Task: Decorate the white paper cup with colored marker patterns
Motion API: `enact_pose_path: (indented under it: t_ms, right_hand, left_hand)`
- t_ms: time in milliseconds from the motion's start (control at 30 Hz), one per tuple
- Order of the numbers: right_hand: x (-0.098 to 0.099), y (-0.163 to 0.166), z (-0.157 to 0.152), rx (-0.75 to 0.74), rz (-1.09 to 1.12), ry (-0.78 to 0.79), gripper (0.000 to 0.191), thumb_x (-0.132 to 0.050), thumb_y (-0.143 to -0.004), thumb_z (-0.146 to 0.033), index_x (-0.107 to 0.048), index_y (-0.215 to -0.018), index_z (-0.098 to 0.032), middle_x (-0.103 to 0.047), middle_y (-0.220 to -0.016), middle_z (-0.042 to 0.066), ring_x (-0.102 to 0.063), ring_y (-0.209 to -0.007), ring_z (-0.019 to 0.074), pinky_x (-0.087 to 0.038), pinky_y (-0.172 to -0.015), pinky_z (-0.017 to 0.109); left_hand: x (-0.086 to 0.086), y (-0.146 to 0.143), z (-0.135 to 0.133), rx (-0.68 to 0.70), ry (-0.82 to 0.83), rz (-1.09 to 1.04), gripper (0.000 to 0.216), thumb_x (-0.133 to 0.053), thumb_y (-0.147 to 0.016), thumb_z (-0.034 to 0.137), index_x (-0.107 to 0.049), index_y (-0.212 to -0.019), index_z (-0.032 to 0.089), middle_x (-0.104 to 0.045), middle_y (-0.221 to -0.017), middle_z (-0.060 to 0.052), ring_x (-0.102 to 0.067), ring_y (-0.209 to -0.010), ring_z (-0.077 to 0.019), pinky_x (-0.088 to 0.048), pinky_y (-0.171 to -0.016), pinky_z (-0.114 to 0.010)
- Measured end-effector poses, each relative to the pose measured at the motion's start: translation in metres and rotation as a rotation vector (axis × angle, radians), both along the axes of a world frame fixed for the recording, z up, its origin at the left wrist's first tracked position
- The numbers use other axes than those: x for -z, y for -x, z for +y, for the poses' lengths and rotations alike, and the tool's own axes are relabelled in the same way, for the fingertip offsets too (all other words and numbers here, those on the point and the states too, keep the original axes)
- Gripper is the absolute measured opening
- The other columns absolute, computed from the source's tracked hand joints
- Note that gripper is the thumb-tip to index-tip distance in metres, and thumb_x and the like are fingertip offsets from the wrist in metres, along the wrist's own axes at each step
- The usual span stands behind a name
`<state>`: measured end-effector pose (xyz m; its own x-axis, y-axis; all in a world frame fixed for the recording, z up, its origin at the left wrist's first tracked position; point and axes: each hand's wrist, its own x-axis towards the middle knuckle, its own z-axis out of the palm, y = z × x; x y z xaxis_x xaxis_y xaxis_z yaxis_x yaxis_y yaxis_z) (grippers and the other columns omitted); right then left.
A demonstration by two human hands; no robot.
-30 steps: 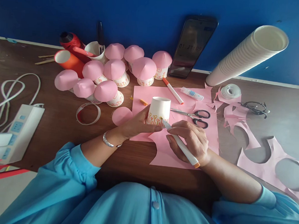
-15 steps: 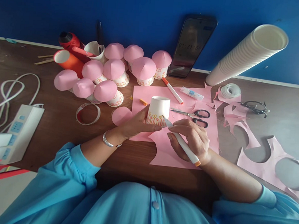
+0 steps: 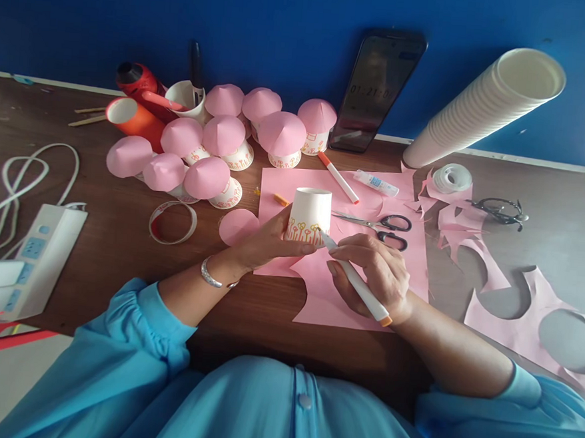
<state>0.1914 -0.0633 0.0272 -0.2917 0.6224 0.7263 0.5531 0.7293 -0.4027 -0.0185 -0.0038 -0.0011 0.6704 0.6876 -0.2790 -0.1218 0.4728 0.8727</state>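
Note:
My left hand (image 3: 274,239) is closed round the lower part of a white paper cup (image 3: 312,207), held bottom up. Orange and yellow flowers on stems are drawn round the cup's lower band. In my right hand (image 3: 371,271) is a white marker (image 3: 360,287) with an orange end, its tip at the drawn band on the cup's right side. Pink paper (image 3: 366,311) lies under both hands. Behind the right hand are scissors (image 3: 380,223) with black handles, a capped orange marker (image 3: 339,177) and a glue tube (image 3: 376,183).
Several cups with pink cone roofs (image 3: 223,134) stand back left, near a tape ring (image 3: 172,222). A phone (image 3: 379,91) and a tall cup stack (image 3: 485,109) lean on the blue wall. Paper scraps (image 3: 511,308) and glasses (image 3: 501,210) lie right; a power strip (image 3: 44,262) sits left.
The cup has shifted very slightly to the left in my left hand. The marker tip stays at the drawn flowers, and both hands keep their grips.

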Motion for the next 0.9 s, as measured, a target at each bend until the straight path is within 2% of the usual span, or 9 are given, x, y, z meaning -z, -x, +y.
enact_pose_path:
  t_ms: [567,900]
  right_hand:
    - [-0.0004,-0.0007,-0.0008,-0.023,-0.01,0.022,0.029,-0.063,-0.09,-0.01,-0.06,-0.117,-0.021,-0.07,-0.08,0.002,-0.069,-0.065,0.0183,-0.055,-0.056,0.028]
    - [-0.0013,-0.0001,-0.0003,-0.023,-0.009,0.005,0.024,-0.063,-0.091,-0.009,-0.06,-0.112,-0.019,-0.068,-0.079,0.003,-0.068,-0.066,0.0175,-0.055,-0.055,0.028]
  left_hand:
    - [-0.0022,-0.0004,0.0003,-0.012,0.013,0.01,0.061,-0.091,-0.075,0.032,-0.062,-0.129,0.025,-0.069,-0.114,-0.006,-0.065,-0.111,-0.0248,-0.051,-0.097,-0.041]
    - [-0.0015,-0.0009,0.0004,-0.006,0.027,-0.001,0.061,-0.091,-0.075,0.031,-0.062,-0.127,0.024,-0.07,-0.113,-0.006,-0.065,-0.111,-0.0248,-0.05,-0.098,-0.041]
